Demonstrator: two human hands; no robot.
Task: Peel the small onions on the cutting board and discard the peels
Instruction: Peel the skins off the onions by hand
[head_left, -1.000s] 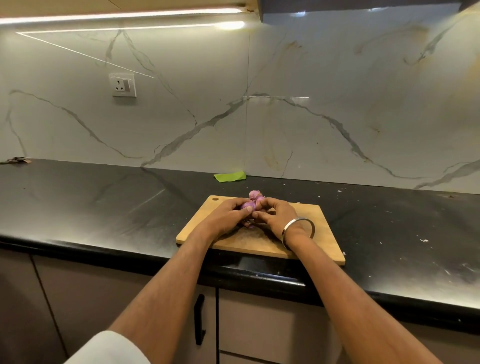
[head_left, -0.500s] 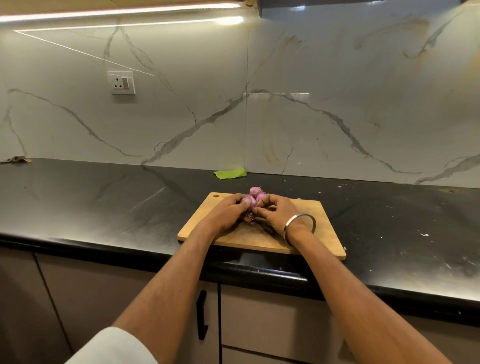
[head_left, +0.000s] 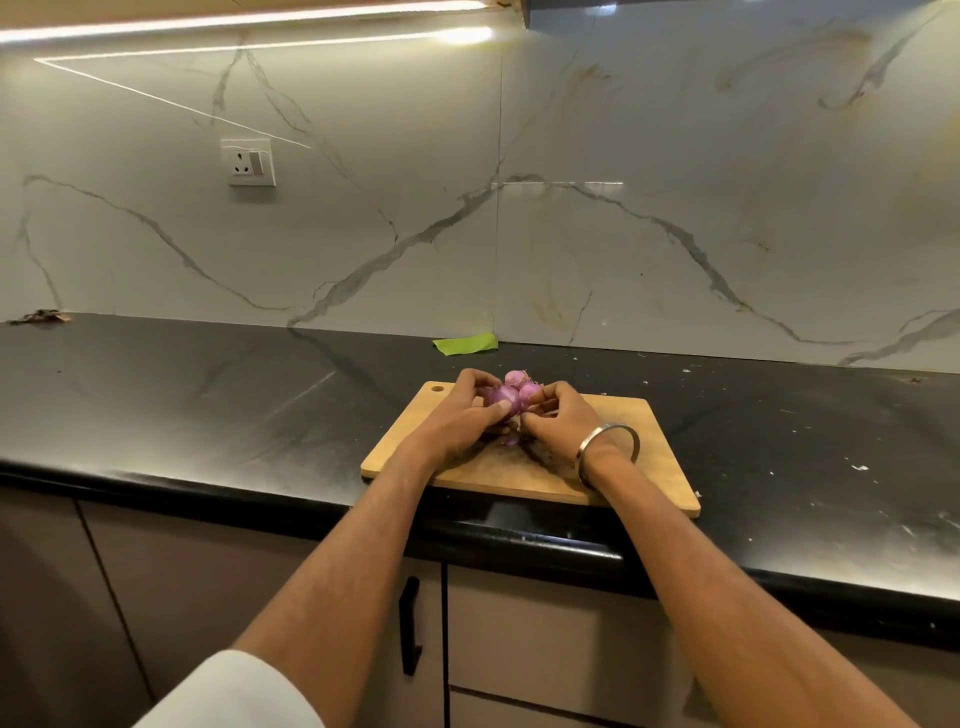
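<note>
A wooden cutting board (head_left: 639, 467) is laid on the black stone counter (head_left: 208, 405), its near edge close to the counter's front edge and its hanging hole at the far left corner. Small purple onions (head_left: 517, 387) are clustered near the board's far edge, toward its left half. One onion (head_left: 502, 399) is gripped by the left hand (head_left: 457, 421), thumb and fingers curled round it. The right hand (head_left: 558, 418), with a metal bangle (head_left: 608, 449) at the wrist, is brought in against the same cluster, its fingertips pinched at the skin; exactly which bulb is pinched cannot be told. A thin purple peel (head_left: 511, 440) is seen on the board between the hands. A green scrap (head_left: 466, 344) lies at the counter's back edge against the marble backsplash (head_left: 675, 156), and a wall socket (head_left: 248, 162) is mounted upper left.
</note>
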